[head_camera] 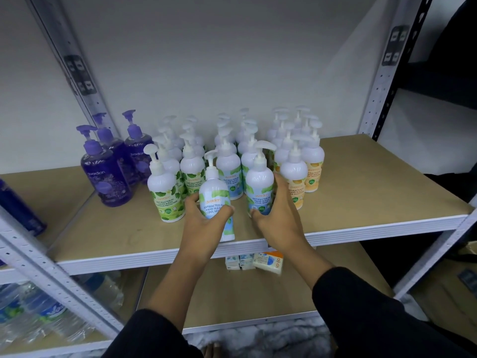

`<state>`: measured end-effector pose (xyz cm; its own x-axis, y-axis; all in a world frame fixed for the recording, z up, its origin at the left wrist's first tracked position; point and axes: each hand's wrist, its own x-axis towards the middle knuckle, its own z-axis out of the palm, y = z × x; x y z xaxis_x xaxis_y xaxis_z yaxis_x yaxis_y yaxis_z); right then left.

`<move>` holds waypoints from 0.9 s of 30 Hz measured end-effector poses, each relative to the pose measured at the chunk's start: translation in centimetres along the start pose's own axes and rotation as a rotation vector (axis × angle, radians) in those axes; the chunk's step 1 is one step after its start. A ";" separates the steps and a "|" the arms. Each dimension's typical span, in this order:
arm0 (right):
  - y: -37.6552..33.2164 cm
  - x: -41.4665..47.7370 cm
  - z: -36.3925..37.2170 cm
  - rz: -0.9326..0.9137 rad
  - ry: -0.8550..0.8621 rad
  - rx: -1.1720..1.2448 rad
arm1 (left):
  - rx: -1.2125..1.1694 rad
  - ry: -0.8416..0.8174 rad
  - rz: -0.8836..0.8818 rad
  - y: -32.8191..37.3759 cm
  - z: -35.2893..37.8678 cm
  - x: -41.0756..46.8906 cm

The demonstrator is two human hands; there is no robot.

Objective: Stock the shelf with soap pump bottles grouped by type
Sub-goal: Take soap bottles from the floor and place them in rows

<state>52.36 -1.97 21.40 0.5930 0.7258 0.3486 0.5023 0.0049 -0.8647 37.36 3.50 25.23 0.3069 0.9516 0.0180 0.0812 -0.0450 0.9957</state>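
My left hand [204, 223] grips a white blue-labelled Cool Mint pump bottle [214, 188] near the front of the tan shelf board [361, 202]. My right hand [277, 215] grips a second Cool Mint bottle [259, 182] standing just to its right. Behind them stand rows of white pump bottles: green-labelled ones [165, 192] on the left, blue-labelled ones [229, 171] in the middle, orange-labelled ones [296, 177] on the right. Three purple bottles [108, 174] stand at the far left of the group.
White metal uprights [376, 83] frame the shelf. A dark blue bottle [18, 208] lies on the neighbouring left shelf. Below are water bottles [33, 313] at the left and small boxes [258, 260] on the lower shelf board. The shelf's right part is bare board.
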 end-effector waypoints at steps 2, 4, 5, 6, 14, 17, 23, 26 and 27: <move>0.1 0.3 0.3 0.006 0.004 -0.006 | 0.000 0.001 0.001 -0.1 0.0 0.1; 0.2 0.4 0.5 0.012 0.008 -0.012 | -0.003 0.003 0.002 -0.1 -0.1 0.1; 0.1 0.5 0.5 0.016 0.010 -0.016 | -0.005 0.003 0.003 -0.1 -0.1 0.1; 0.2 0.6 0.6 0.018 0.010 -0.019 | -0.008 0.002 0.005 -0.1 -0.1 0.1; 0.4 0.9 0.8 0.038 0.003 -0.046 | -0.003 0.003 0.011 -0.1 -0.1 -0.1; 0.4 1.0 1.0 0.032 0.013 -0.045 | -0.009 0.006 0.015 -0.1 -0.1 0.0; 0.7 1.3 1.5 0.026 0.026 -0.044 | -0.006 -0.003 0.012 -0.2 0.0 0.0; 0.8 1.4 1.6 0.027 0.035 -0.040 | 0.001 -0.004 0.016 -0.2 -0.1 0.0; 0.8 1.4 1.6 0.028 0.036 -0.041 | 0.000 -0.005 0.016 -0.3 -0.1 0.0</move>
<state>52.59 0.13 20.59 0.6287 0.7003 0.3381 0.5102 -0.0434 -0.8589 37.28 3.56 24.98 0.3125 0.9493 0.0334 0.0765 -0.0602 0.9953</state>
